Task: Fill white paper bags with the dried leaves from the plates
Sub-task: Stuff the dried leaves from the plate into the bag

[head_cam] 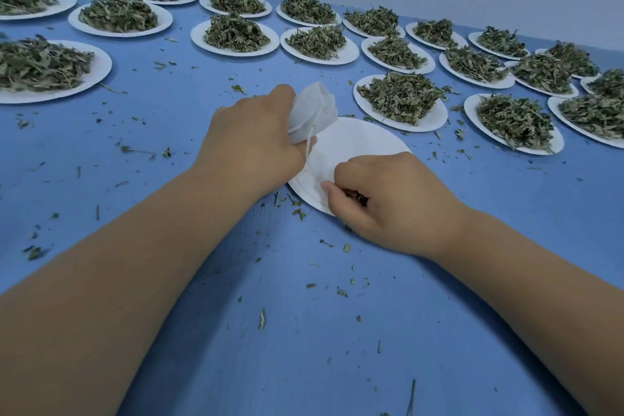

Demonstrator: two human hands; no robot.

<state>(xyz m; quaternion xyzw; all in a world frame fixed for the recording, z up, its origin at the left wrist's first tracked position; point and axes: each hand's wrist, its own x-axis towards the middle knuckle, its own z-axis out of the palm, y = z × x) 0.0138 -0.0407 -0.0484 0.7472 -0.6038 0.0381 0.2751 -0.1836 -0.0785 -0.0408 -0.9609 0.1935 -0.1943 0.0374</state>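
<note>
Heaped plates crowd the worktop from the far left, untouched. Your left hand has its grip clamped round the white paper bag, above the one emptied plate. Your right hand pinches the last dried leaves there. More heaped plates run rightward; by my judgement, most of the job remains.

No print, label or number legible anywhere: paper plates, white bag and blue table all unmarked.
</note>
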